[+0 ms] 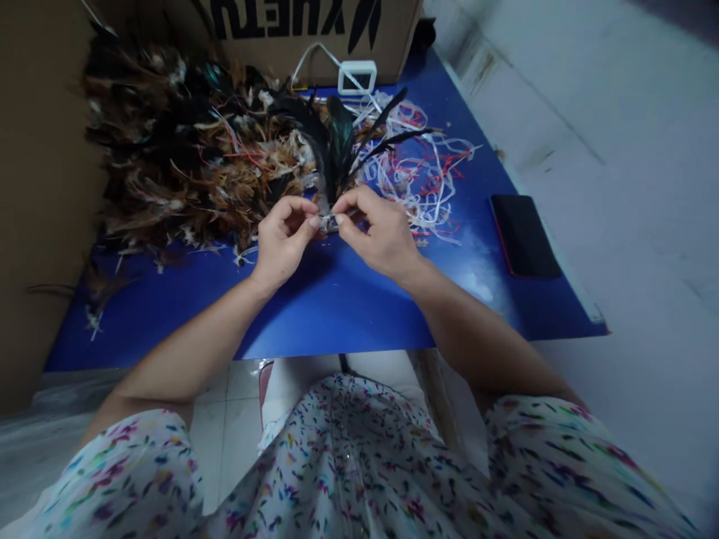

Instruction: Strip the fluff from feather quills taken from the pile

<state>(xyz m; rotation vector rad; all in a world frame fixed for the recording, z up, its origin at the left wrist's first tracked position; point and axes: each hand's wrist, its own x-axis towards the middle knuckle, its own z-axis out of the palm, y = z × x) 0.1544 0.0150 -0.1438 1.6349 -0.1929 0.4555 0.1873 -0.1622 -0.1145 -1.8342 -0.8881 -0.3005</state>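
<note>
A bunch of long dark feathers (340, 138) with a greenish sheen stands fanned out, its quill ends between my two hands above the blue table. My left hand (285, 238) pinches at the pale tied base of the bunch, thumb against forefinger. From the other side my right hand (379, 230) pinches the same base, fingertips close to the left ones. Whitish string or fluff shows between the fingertips; which of the two cannot be told. A large heap of brown and black feathers (191, 157) lies beyond my left hand.
Tangled white and red strings (435, 183) lie beyond my right hand. A black phone (525, 236) rests near the right edge of the blue table (359, 314). At the back are a small white device (357, 67) and a cardboard box (314, 45). A wall borders the right.
</note>
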